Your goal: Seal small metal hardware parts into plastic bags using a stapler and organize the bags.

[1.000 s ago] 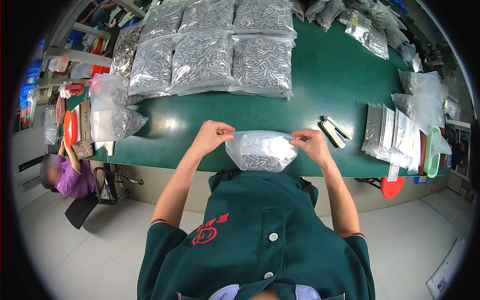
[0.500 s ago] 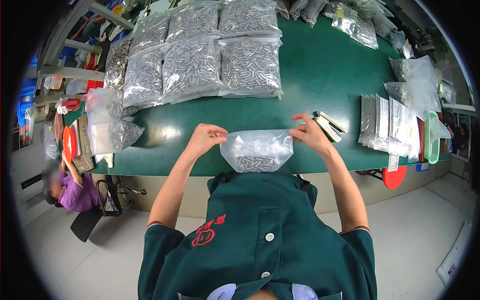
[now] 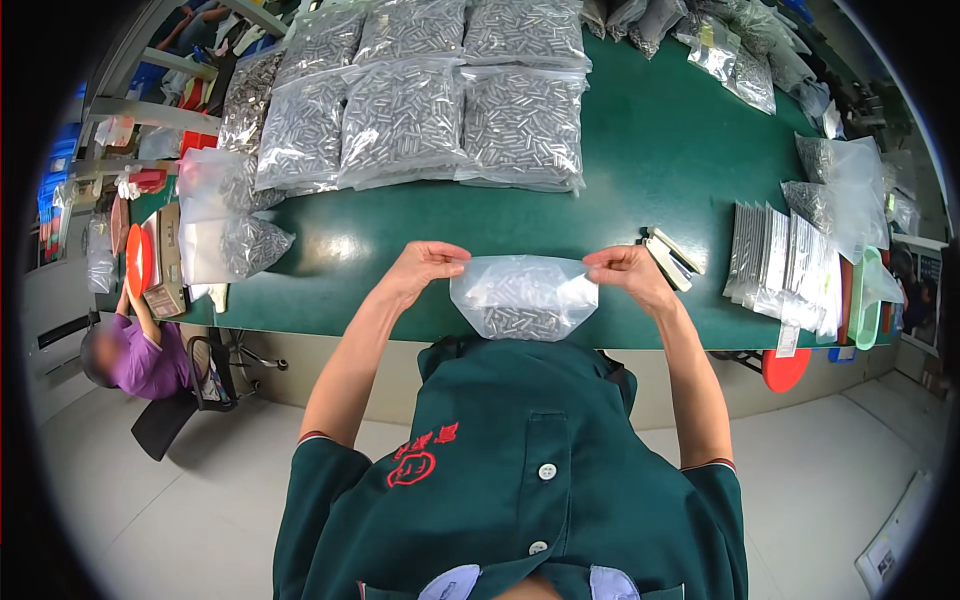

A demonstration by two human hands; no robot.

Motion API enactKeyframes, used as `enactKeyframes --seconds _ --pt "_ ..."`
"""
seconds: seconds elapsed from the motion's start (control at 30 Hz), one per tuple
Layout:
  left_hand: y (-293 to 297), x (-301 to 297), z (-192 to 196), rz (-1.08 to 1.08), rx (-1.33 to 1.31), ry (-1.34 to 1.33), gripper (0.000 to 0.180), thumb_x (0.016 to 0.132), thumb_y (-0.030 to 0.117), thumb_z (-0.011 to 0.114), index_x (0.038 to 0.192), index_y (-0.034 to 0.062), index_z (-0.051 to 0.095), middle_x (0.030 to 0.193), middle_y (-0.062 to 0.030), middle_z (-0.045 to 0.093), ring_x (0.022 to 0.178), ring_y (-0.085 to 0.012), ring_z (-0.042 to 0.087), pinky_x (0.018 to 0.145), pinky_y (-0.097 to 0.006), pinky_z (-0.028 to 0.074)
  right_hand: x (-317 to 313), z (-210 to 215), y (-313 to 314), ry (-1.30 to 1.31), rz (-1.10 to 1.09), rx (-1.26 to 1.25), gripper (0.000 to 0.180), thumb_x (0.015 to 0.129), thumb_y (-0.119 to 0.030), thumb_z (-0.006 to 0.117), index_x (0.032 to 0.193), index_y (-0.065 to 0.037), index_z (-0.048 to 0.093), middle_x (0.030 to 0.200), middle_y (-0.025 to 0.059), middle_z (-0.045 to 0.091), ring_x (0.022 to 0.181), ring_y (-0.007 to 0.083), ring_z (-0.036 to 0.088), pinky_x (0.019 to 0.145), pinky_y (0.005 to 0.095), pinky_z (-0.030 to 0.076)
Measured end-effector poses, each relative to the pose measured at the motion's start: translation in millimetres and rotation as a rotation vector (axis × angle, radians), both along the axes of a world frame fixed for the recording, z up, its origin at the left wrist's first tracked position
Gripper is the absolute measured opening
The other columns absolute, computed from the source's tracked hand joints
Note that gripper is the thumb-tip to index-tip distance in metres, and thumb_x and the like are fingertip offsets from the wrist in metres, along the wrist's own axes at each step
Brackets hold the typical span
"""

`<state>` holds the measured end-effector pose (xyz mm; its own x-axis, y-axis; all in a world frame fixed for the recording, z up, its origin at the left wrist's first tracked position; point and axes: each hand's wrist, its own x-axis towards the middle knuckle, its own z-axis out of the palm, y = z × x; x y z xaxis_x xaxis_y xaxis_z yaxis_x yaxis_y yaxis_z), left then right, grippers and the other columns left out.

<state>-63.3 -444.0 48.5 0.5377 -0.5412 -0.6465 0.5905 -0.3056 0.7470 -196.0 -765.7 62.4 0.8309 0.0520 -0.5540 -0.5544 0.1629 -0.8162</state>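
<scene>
A clear plastic bag [image 3: 524,290] lies at the table's near edge, just in front of my body. Small metal pins [image 3: 522,323] are gathered in its lower part, while the upper part looks cloudy and flattened. My left hand [image 3: 428,268] pinches the bag's upper left corner between thumb and fingers. At the opposite upper corner, my right hand [image 3: 632,274] has its thumb and fingers closed on the bag's edge. The top edge stretches between both hands. A stapler [image 3: 675,258] lies just beyond my right hand.
Several large bags of metal pins [image 3: 405,125] fill the far left of the green table [image 3: 660,140]. Flat packets [image 3: 780,260] stand in a row at the right, by a green tray [image 3: 866,290]. Another person [image 3: 150,360] sits at the left beside a red round dish [image 3: 139,262].
My right index finger, raised before, has come down onto the bag's corner. The top edge is now straighter between my hands. The whole view has shifted slightly.
</scene>
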Motion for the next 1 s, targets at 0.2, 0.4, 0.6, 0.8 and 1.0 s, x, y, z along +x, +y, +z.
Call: enactKeyframes --seconds 0.2,0.4,0.6,0.8,1.0 --pt "-4.2 3.1 12.9 -0.145 0.121 -0.143 0.024 0.077 0.003 0.066 0.1 -0.0025 0.065 0.09 -0.0083 0.065 0.078 -0.0124 0.06 0.072 -0.026 0.048 1.5 -1.1 0.4 -0.056 0.141 -0.301 0.019 0.074 -0.003 0.07 0.092 0.003 0.067 0.079 0.0073 0.066 0.066 0.0105 0.058 0.063 0.0254 0.05" --pt "-10.4 -3.7 42.7 -0.352 0.336 -0.545 0.02 0.076 0.006 0.065 0.095 0.0004 0.067 0.086 -0.008 0.066 0.075 -0.0143 0.059 0.071 -0.029 0.047 -1.5 27.4 11.7 -0.278 0.239 -0.691 0.015 0.074 -0.003 0.067 0.089 0.0 0.068 0.078 0.0099 0.063 0.067 0.0205 0.06 0.064 0.0315 0.048" --pt "-11.2 -12.0 68.0 -0.362 0.401 -0.736 0.013 0.077 0.006 0.064 0.087 -0.001 0.066 0.08 -0.0079 0.065 0.076 -0.0152 0.058 0.073 -0.031 0.046 -7.2 48.3 15.5 -0.622 0.208 -0.879 0.009 0.075 -0.004 0.065 0.084 0.0 0.065 0.079 0.0095 0.061 0.07 0.0277 0.058 0.066 0.0347 0.047" --pt "-1.9 1.1 40.8 -0.155 0.136 -0.182 0.01 0.081 0.007 0.063 0.085 -0.0025 0.065 0.08 -0.0083 0.066 0.071 -0.0137 0.059 0.069 -0.028 0.047 0.0 26.9 3.7 -0.12 0.216 -0.396 0.009 0.078 -0.003 0.064 0.084 0.002 0.064 0.073 0.0072 0.063 0.066 0.0154 0.059 0.063 0.0307 0.047" --pt "3.3 0.2 -13.6 -0.071 0.076 0.04 0.014 0.082 0.01 0.064 0.091 -0.0008 0.065 0.081 -0.0051 0.064 0.075 -0.0124 0.058 0.072 -0.027 0.046 -2.5 -34.4 0.1 0.074 0.047 -0.023 0.012 0.081 -0.007 0.065 0.086 0.003 0.066 0.074 0.0064 0.064 0.066 0.0123 0.057 0.063 0.0277 0.047"
